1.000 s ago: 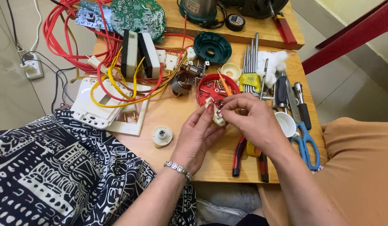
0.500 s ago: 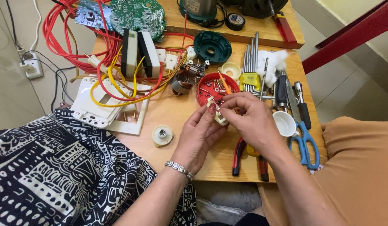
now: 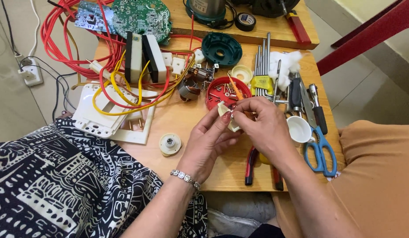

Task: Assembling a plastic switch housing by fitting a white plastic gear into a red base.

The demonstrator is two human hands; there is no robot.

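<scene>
Both your hands meet over the middle of the wooden table (image 3: 186, 121). Your left hand (image 3: 209, 143) pinches a small cream plastic part (image 3: 225, 112) between thumb and fingertips, holding it up just in front of the red dish of screws (image 3: 220, 94). Your right hand (image 3: 264, 128) closes on the same part from the other side, fingertips pressed together at its top edge; what exactly they grip there is too small to tell. The part sits off the table, between the two hands, just below the dish. A bracelet (image 3: 185, 177) is on your left wrist. Red-handled pliers (image 3: 250, 165) lie under your right forearm, partly hidden. A white cup (image 3: 299, 129) and blue-handled scissors (image 3: 320, 147) sit just right of that hand. A small cream gear (image 3: 170, 144) lies on the table left of your left hand, apart from it. Further back: a small motor (image 3: 193, 83), a dark green round cover (image 3: 221, 49), a green circuit board (image 3: 141, 17), tangled red and yellow wires (image 3: 103, 88), and a white switch plate (image 3: 100, 117) at the table's left edge.
</scene>
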